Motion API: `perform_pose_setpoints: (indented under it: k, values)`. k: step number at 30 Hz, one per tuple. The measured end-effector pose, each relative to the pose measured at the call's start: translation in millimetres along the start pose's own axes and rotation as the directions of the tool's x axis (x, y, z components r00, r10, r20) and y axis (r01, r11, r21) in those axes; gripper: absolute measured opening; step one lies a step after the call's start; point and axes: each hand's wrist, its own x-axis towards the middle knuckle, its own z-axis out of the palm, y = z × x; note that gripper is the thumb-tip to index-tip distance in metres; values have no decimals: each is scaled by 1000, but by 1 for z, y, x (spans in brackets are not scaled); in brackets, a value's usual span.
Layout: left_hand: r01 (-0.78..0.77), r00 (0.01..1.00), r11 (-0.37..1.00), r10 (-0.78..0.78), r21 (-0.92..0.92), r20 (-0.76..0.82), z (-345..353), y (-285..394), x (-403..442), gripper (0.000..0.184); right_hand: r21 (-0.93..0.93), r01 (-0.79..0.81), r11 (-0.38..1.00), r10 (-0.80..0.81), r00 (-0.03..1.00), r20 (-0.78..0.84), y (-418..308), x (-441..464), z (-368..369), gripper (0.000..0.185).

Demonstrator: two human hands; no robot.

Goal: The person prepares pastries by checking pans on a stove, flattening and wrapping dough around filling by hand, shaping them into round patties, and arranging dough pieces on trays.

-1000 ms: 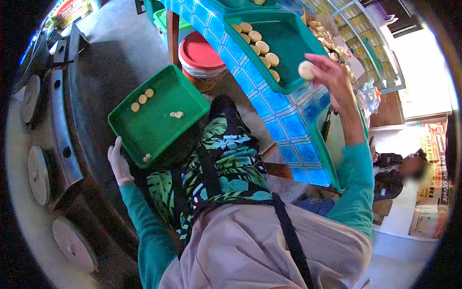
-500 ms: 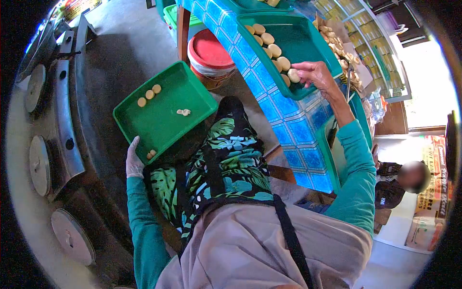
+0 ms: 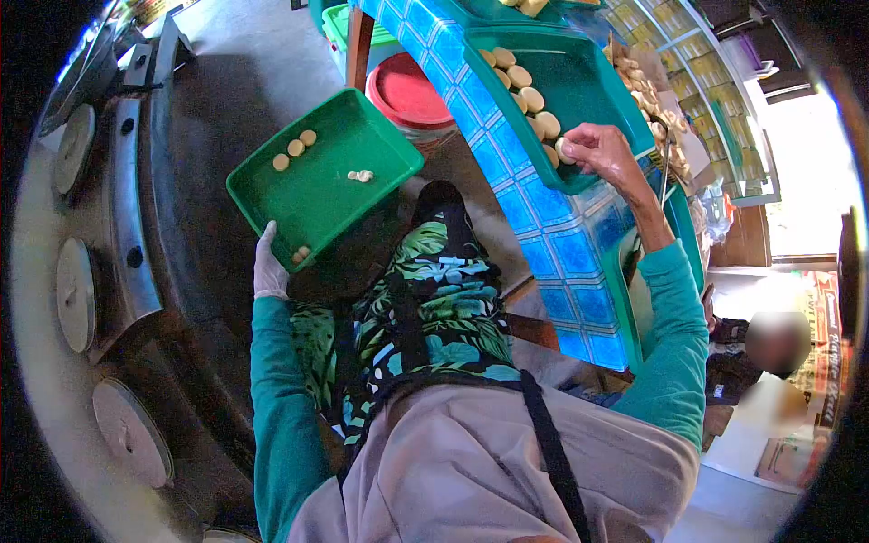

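Observation:
My gloved left hand (image 3: 269, 262) is closed on the near left edge of a green tray (image 3: 348, 213), which is tilted over my lap. Three round pale pieces (image 3: 296, 148) lie in a row in it, with small white scraps (image 3: 360, 176) and two small bits near my thumb. My bare right hand (image 3: 593, 154) pinches a round dough piece (image 3: 567, 150) at the near corner of a darker green tray (image 3: 579, 86) on the table. Several flat dough rounds (image 3: 531, 99) line that tray's left side, beside the held piece.
A blue checked cloth (image 3: 543, 235) covers the table. Under its edge stands a red-lidded bucket (image 3: 409, 90). Another green tray (image 3: 620, 299) is near my right forearm. Round metal lids (image 3: 131, 432) line the left side. A person (image 3: 733, 362) is at the right.
My right hand has brought the dough piece from above the table's edge down into the tray on the table. The view has shifted, and my left hand still holds the other tray.

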Motion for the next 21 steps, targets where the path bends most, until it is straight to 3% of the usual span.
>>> perform_pose_setpoints:
  k: [3, 6, 8, 10, 13, 15, 17, 19, 21]
  values:
    - [77, 993, 997, -77, -2, 93, 4, 1, 10, 50, -9, -10, 1000, 10, 1000, -2, 2, -5, -3, 34]
    - [45, 995, 999, -44, -10, 87, 15, 0, 12, 50, 60, 17, 998, -13, 998, -59, 2, -9, -4, 33]
    - [57, 995, 998, -58, 10, 79, 17, -2, 17, 50, 103, 97, 990, -102, 994, 50, 8, -7, -5, 34]
    - [67, 995, 997, -68, 29, 67, 20, -3, 21, 51, 99, 76, 992, -86, 992, 95, 9, -3, -10, 35]
    - [21, 994, 1000, -20, -6, 110, 25, -7, 28, 51, 125, 52, 991, -71, 987, 147, 7, -5, -14, 35]
    - [-91, 980, 995, 94, -29, 173, 23, -11, 30, 43, 148, 56, 987, -80, 984, 161, 4, -2, -13, 33]
    - [-95, 987, 993, 102, -68, 124, 29, -6, 17, 45, 202, 15, 979, -67, 965, 252, 7, 4, -18, 33]
    - [-36, 990, 990, 54, -136, 128, 34, -3, 9, 49, 124, 39, 991, -69, 967, 244, 1, 5, -17, 29]
    - [-73, 996, 993, 78, -91, 45, 21, -14, 29, 47, 157, 40, 987, -77, 969, 236, -5, 1, -14, 26]
